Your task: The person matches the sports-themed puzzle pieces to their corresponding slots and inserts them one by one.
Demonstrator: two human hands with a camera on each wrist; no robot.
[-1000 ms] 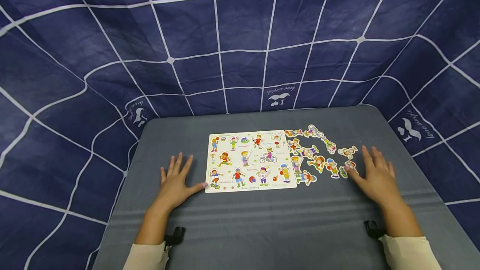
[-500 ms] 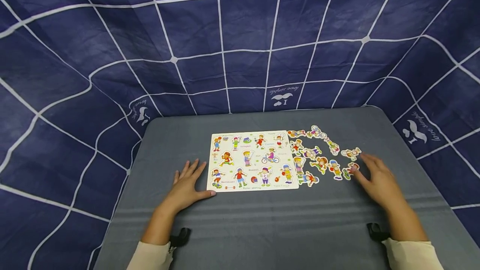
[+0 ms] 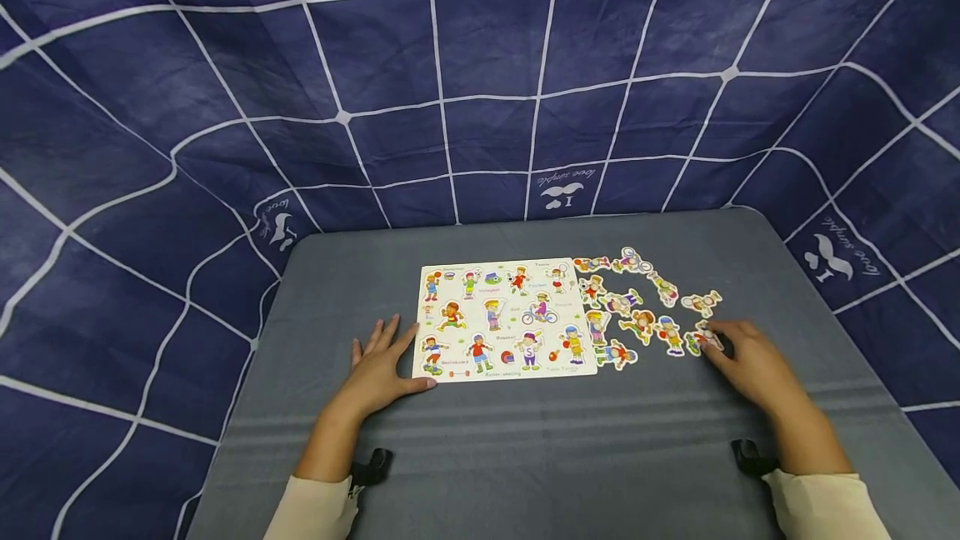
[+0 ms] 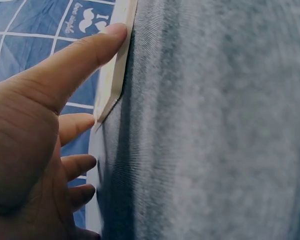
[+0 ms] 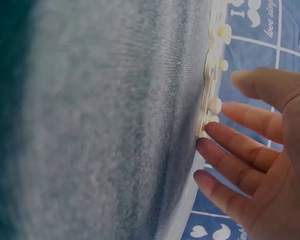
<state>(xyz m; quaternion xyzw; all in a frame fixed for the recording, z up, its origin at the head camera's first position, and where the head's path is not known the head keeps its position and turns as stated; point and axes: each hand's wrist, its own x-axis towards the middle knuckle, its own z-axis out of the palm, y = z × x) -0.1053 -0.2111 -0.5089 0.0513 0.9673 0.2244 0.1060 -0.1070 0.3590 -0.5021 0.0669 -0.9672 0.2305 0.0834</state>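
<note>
Gray cloth-covered counter (image 3: 555, 440) is enclosed at its far, left and right edges by navy gridded fabric (image 3: 487, 136). Right hand's fingers are spread, nothing gripped; a figure piece (image 3: 708, 339), toward the counter's right edge, is reached by the fingertips, thumb held apart from the knobs seen in the right wrist view. Left hand (image 3: 375, 375) is unclenched: near-left corner of the picture board (image 3: 506, 319) is touched by the thumb, its left side by the index finger. Board is laid flat around mid-counter, printed with sports figures. Loose pieces (image 3: 637, 326) are scattered from its right side toward the counter's far right corner. Forearms are covered by cream sleeves (image 3: 823, 502); black wrist mounts (image 3: 372, 467) are worn. Right hand (image 3: 757, 369) is set well apart from the board.
</note>
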